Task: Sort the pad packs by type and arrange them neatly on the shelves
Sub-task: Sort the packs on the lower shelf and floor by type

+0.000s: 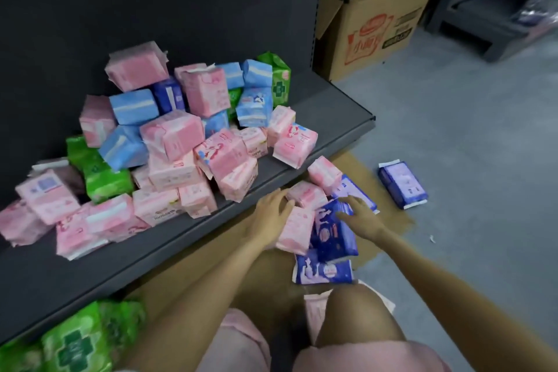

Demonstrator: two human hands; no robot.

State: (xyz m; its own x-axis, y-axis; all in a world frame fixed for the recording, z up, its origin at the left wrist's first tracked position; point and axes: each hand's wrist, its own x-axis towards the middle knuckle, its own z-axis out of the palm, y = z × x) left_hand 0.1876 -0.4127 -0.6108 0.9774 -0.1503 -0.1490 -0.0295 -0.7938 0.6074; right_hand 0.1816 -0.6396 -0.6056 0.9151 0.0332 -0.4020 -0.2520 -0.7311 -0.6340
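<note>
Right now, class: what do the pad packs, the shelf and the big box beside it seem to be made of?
Pad packs: thin soft plastic film, by the crinkled, crimped ends and slight sheen. Shelf: probably painted metal, matte dark grey with a thin rolled front lip. Big box: brown corrugated cardboard with red print and folded flaps.

A jumbled heap of pad packs (pixel 169 142) is carried by the dark shelf (pixel 332 118); one purple pack (pixel 403 184) is left on the grey floor (pixel 468 130) beyond the shelf's right corner.
</note>
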